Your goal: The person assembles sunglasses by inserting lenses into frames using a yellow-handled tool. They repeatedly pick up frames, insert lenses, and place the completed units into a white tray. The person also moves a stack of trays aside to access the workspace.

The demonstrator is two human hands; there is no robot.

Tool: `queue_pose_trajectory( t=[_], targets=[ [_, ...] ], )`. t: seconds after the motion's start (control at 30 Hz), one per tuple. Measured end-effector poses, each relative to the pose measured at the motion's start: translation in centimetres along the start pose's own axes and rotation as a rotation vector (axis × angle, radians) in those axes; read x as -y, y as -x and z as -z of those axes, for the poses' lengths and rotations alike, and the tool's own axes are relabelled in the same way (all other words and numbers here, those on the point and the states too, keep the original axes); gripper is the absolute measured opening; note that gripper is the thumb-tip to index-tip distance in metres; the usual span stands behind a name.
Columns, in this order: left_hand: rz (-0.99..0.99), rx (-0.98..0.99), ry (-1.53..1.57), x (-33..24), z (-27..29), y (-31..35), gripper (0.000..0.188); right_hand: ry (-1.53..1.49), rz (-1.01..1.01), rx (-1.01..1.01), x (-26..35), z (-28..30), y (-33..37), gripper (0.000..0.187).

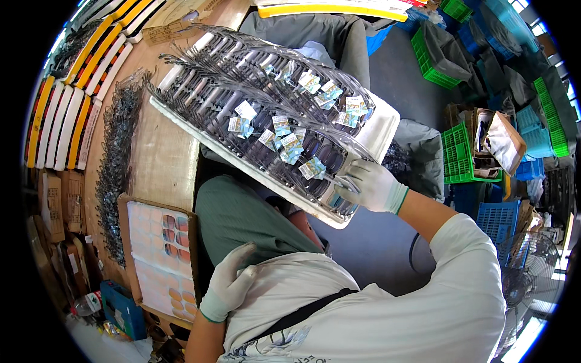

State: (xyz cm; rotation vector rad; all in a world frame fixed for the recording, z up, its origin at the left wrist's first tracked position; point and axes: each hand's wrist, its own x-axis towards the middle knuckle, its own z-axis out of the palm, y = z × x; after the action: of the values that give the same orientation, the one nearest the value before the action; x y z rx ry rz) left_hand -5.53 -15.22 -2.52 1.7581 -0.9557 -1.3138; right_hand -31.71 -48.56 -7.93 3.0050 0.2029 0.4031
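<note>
Right hand (pixel 372 186) has fingers closed on glasses (pixel 344 183) in white tray (pixel 334 219), rows likely nested to save space; left hand (pixel 231 284) open, empty.

- A green crate (pixel 455 158) at right, filled with cardboard (pixel 509 140)
- Another green crate (pixel 437 71) farther back, lined with grey cloth (pixel 445 43)
- A blue crate (pixel 497 221) near a round wire-caged fan (pixel 526 269)
- Brown cartons (pixel 72 202) at far left
- A teal case (pixel 123 310) at lower left, beside a clear bottle (pixel 88 305)
</note>
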Motion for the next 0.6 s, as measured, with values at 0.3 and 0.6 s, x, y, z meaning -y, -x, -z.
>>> queue_pose_trajectory(
  t=[0.3, 0.6],
  targets=[
    [0.051, 0.012, -0.052, -0.7, 0.2, -0.3, 0.052, -0.047, -0.046, 0.436, -0.4, 0.8, -1.8, 0.036],
    [0.069, 0.002, 0.020, 0.4, 0.6, -0.1, 0.052, -0.118, -0.164, 0.562, 0.5, 3.1, -2.1, 0.049]
  ],
)
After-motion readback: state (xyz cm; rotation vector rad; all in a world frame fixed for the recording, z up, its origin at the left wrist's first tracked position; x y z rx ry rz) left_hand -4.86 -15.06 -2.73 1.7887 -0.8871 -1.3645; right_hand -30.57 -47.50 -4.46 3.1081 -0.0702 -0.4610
